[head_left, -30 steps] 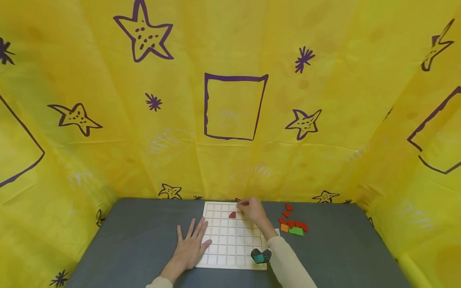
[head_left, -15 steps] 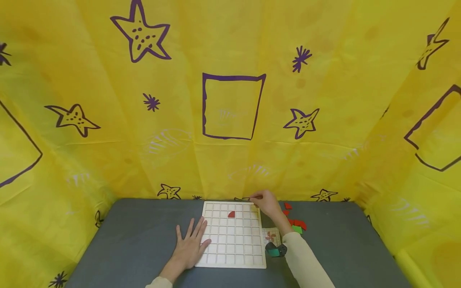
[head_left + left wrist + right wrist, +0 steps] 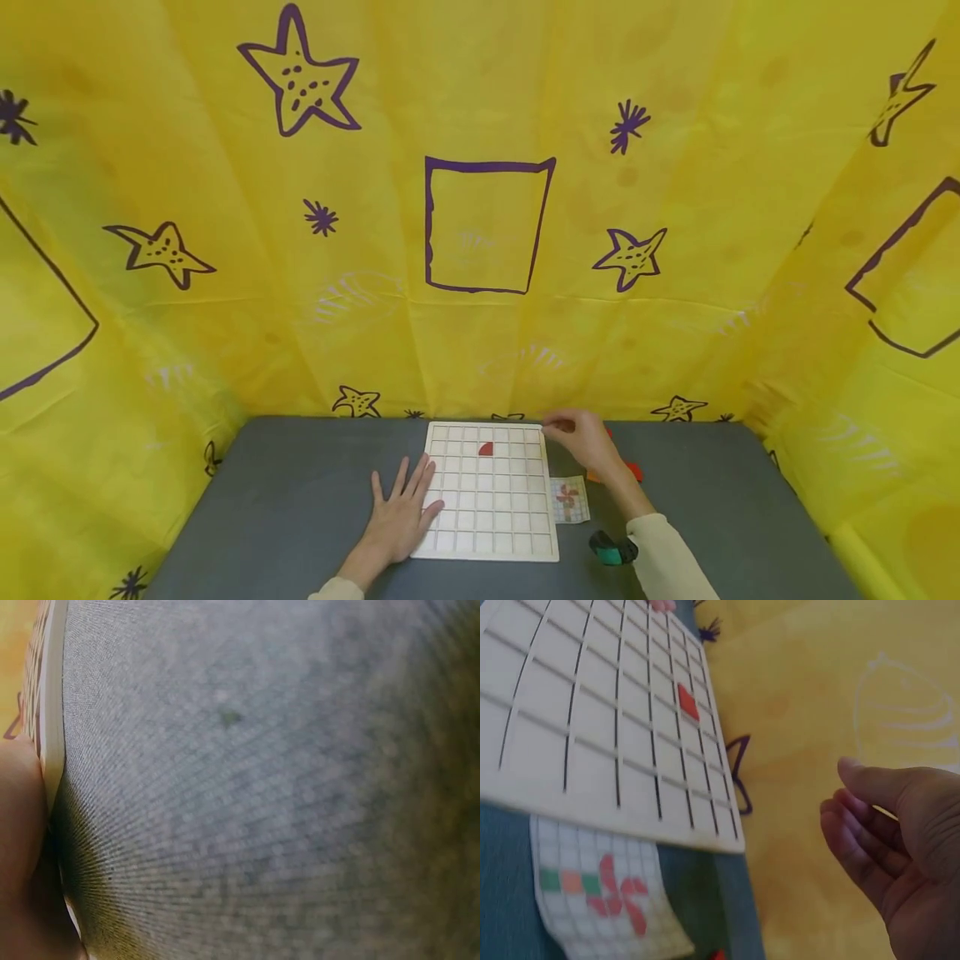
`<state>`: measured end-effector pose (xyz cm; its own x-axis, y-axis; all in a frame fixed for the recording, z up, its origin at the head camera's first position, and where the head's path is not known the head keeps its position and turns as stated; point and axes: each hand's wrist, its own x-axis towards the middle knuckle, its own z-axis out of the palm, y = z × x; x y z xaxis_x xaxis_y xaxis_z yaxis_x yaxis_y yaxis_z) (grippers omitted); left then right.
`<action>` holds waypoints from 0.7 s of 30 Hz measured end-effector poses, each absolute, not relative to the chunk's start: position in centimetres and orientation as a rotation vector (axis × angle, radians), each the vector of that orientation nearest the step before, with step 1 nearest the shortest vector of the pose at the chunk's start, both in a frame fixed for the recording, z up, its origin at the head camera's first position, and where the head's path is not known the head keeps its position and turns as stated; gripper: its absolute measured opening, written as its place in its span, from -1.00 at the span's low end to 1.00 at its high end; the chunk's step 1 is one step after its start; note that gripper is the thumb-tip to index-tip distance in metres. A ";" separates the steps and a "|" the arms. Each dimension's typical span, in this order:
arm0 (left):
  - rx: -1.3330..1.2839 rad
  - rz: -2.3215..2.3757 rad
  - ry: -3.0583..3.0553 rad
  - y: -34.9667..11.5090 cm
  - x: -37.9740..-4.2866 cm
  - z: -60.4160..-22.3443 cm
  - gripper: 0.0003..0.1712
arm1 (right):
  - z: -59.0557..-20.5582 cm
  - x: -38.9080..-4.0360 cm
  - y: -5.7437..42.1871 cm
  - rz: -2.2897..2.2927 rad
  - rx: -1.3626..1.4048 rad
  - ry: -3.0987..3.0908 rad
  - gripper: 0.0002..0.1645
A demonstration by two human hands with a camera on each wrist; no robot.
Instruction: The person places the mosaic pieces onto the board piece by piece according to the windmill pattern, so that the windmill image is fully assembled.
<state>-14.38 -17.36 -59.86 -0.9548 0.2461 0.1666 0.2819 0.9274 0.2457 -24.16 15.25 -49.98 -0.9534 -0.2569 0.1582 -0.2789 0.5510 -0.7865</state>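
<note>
A white gridded board [image 3: 472, 508] lies on the table with one red quarter-circle tile [image 3: 487, 449] in a cell near its far side. My left hand [image 3: 397, 512] lies flat with fingers spread, its fingertips and thumb over the board's left edge. Just past the far right corner hovers my right hand [image 3: 588, 442], its fingers loosely bent. In the right wrist view a gap shows between thumb and fingers, and nothing is between them. Beside the board's right edge is a paper pattern card [image 3: 607, 892], printed with a red pinwheel and a green and orange stem.
Red tiles [image 3: 634, 472] lie on the dark table [image 3: 300, 492] to the right, partly hidden behind my right hand and forearm. An edge of an orange tile [image 3: 593, 477] shows there too. A yellow printed cloth [image 3: 480, 350] hangs around the table's back and sides.
My right hand has moved right from over the board to beyond its corner, uncovering the pattern card and now hiding most loose tiles. The left hand and red tile on the board stay put.
</note>
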 end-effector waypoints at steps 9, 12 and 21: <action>-0.406 -0.463 -2.969 -17.0 -14.5 -59.8 -0.25 | -50.9 -23.7 19.2 1.315 0.352 -2.709 -0.80; -0.401 -0.461 -2.993 -16.9 -14.4 -59.2 -0.25 | -51.3 -23.6 20.2 1.261 0.317 -2.696 -0.80; -0.391 -0.441 -2.982 -17.1 -14.4 -59.4 -0.26 | -52.2 -23.0 22.5 1.284 0.209 -2.699 -0.78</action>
<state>-14.40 -17.15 -59.38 -0.9617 0.2372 0.1373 0.2668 0.9249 0.2707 -22.98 22.54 -52.18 -0.9798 -0.0631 0.1897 -0.1870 0.6251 -0.7578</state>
